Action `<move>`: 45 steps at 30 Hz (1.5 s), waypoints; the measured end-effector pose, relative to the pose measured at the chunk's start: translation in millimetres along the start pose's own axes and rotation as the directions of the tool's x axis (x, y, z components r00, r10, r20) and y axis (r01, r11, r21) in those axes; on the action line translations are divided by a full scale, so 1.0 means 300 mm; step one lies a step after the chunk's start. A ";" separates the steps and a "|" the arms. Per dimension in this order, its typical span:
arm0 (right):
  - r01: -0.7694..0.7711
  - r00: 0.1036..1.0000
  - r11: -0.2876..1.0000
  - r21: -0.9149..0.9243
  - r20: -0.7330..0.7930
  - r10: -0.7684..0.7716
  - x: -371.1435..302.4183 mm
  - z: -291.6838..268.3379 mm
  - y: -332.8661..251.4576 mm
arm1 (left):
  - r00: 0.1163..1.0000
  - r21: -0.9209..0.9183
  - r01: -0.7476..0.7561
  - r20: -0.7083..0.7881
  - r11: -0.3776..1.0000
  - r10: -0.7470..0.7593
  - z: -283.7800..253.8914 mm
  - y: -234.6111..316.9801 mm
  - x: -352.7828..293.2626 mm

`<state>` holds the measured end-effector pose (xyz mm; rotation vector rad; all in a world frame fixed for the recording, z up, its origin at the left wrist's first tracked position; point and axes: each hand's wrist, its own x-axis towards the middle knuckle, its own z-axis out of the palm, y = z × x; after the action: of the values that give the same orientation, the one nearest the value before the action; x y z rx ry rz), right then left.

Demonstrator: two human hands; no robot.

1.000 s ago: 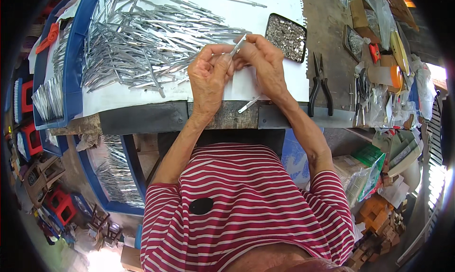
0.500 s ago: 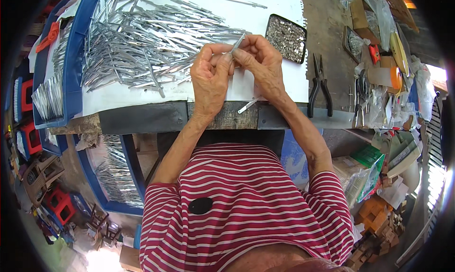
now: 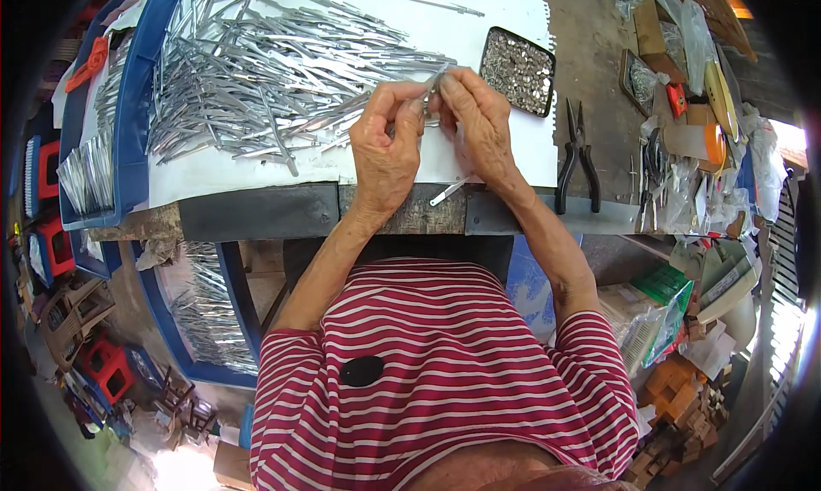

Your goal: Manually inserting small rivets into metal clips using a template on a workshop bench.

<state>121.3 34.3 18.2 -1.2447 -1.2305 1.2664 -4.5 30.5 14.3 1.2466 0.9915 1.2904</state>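
Standing at nine o'clock on a dial centred on the held strip (image 3: pixel 438 76), a blue bin (image 3: pixel 135 106) flanks a heap of metal strips (image 3: pixel 265 80) on the surface (image 3: pixel 583 50). The left hand (image 3: pixel 385 153) pinches the strip's lower end and the right hand (image 3: pixel 486 139) its upper end; a black tray (image 3: pixel 552 87) of small metal pieces (image 3: pixel 516 70) lies at two o'clock, pliers (image 3: pixel 578 139) at four.

below the grip i see a crimson shirt (image 3: pixel 453 354) with thin white stripes and short sleeves (image 3: pixel 291 380), a black oval patch (image 3: pixel 362 371) on its left side. nearer it, the forearms (image 3: pixel 329 256), left hand (image 3: pixel 384 153) and right hand (image 3: pixel 484 136) are bare.
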 end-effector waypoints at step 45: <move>0.191 0.975 0.962 -0.193 -0.071 -0.208 -0.001 0.012 -0.005 | 0.965 -0.270 0.230 0.186 0.935 -0.184 -0.011 -0.006 0.007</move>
<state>117.7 33.8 19.5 -1.2595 -1.3942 0.9558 -7.3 33.0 12.4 0.9738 0.7659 1.1070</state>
